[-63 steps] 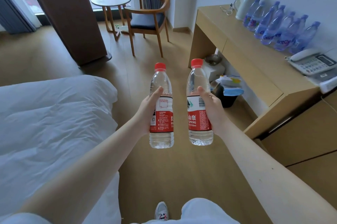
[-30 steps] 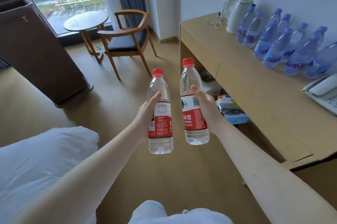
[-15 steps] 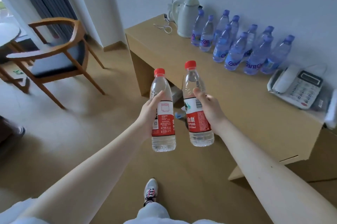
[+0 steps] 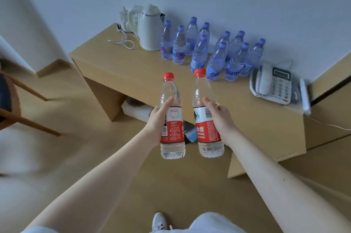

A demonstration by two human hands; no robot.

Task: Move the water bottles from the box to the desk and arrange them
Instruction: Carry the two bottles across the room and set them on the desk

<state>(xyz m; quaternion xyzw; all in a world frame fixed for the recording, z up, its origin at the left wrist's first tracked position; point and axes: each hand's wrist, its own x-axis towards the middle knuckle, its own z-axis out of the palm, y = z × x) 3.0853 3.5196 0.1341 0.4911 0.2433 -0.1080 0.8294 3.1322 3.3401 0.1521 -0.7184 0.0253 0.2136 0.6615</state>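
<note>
Both hands are clamping bottles upright in the air before the desk: left hand gripping the left bottle, right hand the right bottle, at the labels; full and thin-walled, probably weighty, squeezable, so mid-body holds are suiting them

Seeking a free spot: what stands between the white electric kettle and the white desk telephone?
Head view: a cluster of blue-capped clear plastic water bottles fills that stretch.

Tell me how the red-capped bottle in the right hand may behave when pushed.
The red-capped bottle in the right hand looks full, so probably heavy and fairly stiff. Tall and narrow, it may tip if nudged; lying down, it would likely roll.
</note>
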